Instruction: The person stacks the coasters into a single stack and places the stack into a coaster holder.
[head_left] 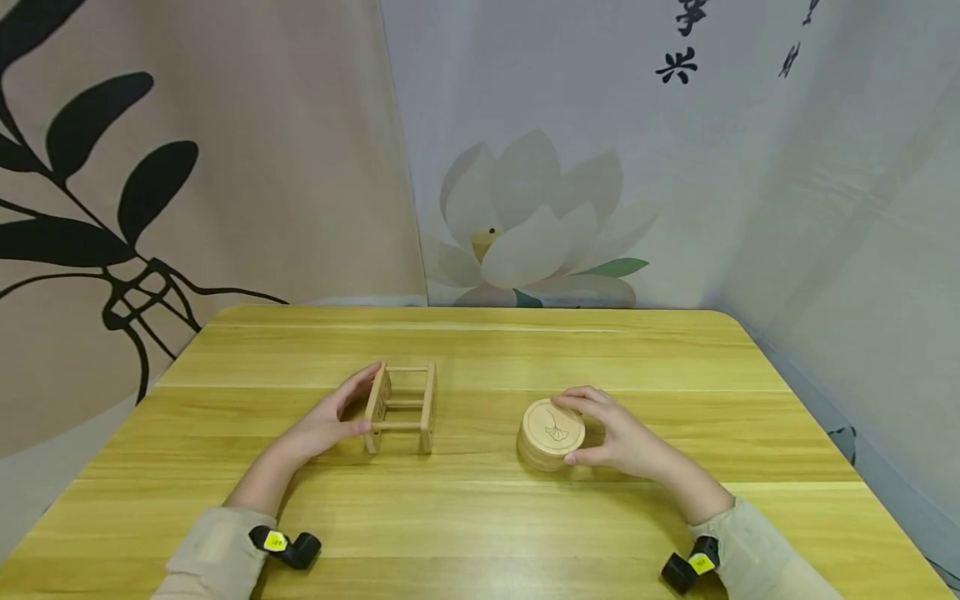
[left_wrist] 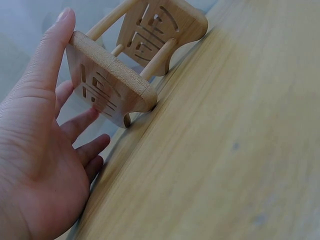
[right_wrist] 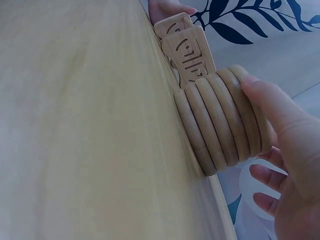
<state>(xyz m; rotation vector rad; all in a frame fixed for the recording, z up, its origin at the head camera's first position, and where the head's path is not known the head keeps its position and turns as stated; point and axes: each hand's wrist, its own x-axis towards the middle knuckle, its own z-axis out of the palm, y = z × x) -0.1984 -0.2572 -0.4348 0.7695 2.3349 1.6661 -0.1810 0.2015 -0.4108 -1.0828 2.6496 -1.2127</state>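
Note:
On the table's left half stands a small wooden rack, two carved end panels joined by thin round rods. My left hand holds its left panel, thumb at the near edge and fingertips at the far edge. In the left wrist view, the left hand's lower fingers are loosely bent beside the panel. To the right of the rack is a stack of several round wooden coasters, the top one engraved with a ginkgo leaf. Thumb and fingers of my right hand grip the stack's upper rim from the right.
The wooden table has rounded far corners. Behind it hangs a cloth backdrop printed with dark leaves, a pale lotus and characters. A black wrist camera is on the left sleeve, another camera on the right.

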